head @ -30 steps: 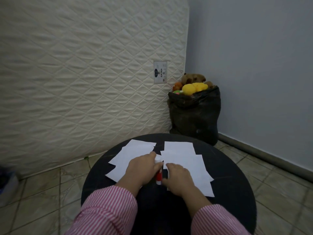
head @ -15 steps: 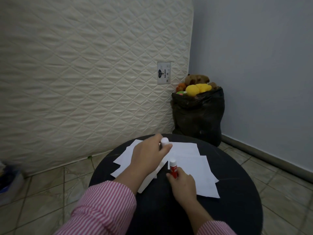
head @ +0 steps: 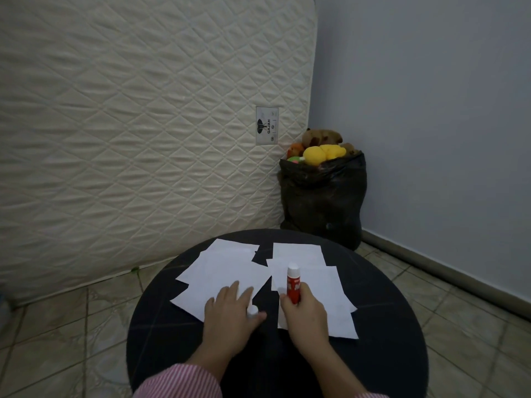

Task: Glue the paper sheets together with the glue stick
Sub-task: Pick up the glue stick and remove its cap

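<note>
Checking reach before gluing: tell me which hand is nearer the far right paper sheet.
Right. The right hand holds the glue stick upright over the right pile, just short of the far right sheet. The left hand, holding the cap, rests on the left pile.

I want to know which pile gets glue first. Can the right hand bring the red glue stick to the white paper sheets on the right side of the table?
Probably yes. The right hand holds the uncapped red glue stick upright directly over the right pile of white paper sheets, and nothing lies between them.

Dim, even indoor light, soft shadows, wide-angle bending at the edges.
</note>
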